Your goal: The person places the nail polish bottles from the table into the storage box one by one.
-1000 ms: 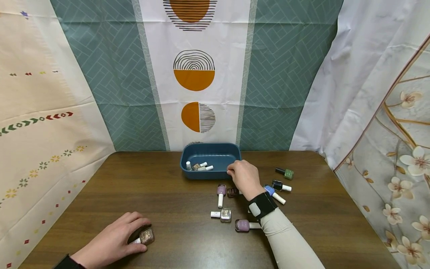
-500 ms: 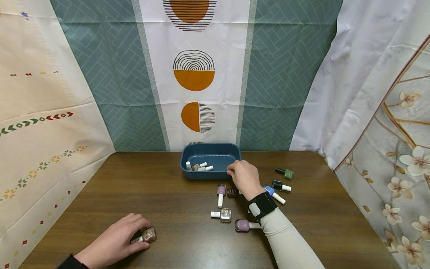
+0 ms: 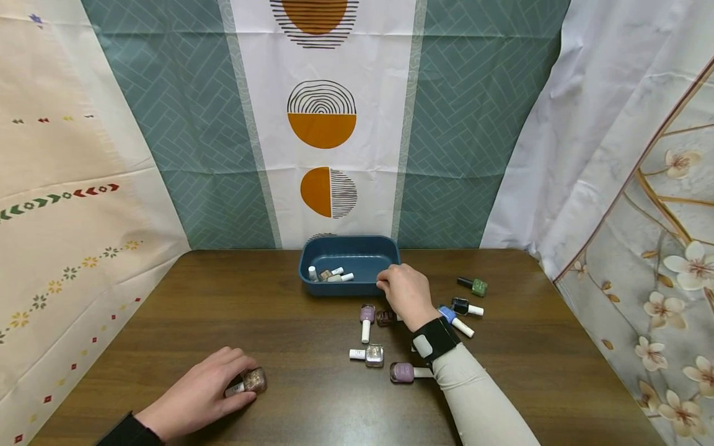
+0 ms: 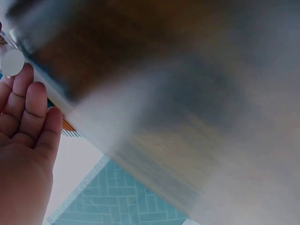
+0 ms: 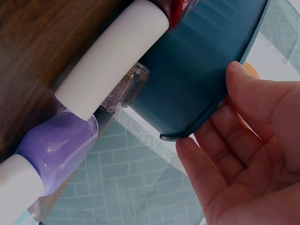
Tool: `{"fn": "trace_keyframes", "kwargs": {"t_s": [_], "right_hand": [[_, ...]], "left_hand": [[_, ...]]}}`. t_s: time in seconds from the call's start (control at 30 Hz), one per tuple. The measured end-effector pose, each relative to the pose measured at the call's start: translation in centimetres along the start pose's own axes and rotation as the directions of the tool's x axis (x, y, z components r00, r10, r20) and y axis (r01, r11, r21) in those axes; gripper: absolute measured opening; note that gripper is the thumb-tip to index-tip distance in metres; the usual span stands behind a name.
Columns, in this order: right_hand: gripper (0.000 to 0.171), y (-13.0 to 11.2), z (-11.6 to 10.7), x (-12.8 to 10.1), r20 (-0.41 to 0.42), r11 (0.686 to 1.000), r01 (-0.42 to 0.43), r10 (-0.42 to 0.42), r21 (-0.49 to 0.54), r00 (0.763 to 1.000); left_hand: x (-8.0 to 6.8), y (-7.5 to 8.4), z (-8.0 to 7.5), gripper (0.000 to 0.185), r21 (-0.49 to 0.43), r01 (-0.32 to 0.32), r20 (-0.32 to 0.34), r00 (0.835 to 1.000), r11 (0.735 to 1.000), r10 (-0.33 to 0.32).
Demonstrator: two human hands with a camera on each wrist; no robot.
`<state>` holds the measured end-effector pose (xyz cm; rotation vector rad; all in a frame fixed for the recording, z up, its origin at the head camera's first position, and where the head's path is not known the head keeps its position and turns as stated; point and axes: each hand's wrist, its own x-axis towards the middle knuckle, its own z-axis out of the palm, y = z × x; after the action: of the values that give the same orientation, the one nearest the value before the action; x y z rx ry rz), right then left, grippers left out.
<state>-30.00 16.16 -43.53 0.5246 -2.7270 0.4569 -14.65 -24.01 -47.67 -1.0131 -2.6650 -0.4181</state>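
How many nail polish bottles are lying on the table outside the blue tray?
8: one under the left hand, four by the right wrist, three to its right. The right hand may hide more.
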Motion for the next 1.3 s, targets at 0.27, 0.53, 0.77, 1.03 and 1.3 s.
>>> {"fn": "trace_keyframes", "kwargs": {"t_s": [0.27, 0.53, 0.77, 1.03, 1.3], "right_hand": [[0.008, -0.2, -0.1, 0.2, -0.002, 1.0, 0.007, -0.007, -0.002, 1.0], [0.008, -0.4, -0.2, 0.3, -0.012, 1.0, 0.021, -0.021, -0.001, 1.0], [0.009, -0.5, -0.3, 0.3, -0.009, 1.0, 0.016, -0.016, -0.006, 1.0], [0.007, -0.2, 0.0, -0.1, -0.011, 1.0, 0.007, -0.007, -0.011, 1.0], [0.006, -0.1, 0.2, -0.2, -0.017, 1.0, 0.009, -0.009, -0.018, 1.0]], "left_hand": [[1.7, -0.1, -0.2, 0.036, 0.02, 0.037, 0.0, 0.999, 0.999, -0.037], [3.9, -0.2, -0.8, 0.034, 0.015, 0.087, 0.039, 0.995, 0.996, -0.088], [5.9, -0.6, -1.0, 0.035, 0.022, 0.11, 0.044, 0.993, 0.994, -0.111], [8.8, -0.4, -0.7, 0.037, 0.02, 0.128, 0.027, 0.991, 0.992, -0.129], [11.3, -0.2, -0.3, 0.04, 0.017, 0.174, 0.006, 0.985, 0.985, -0.174]]}}
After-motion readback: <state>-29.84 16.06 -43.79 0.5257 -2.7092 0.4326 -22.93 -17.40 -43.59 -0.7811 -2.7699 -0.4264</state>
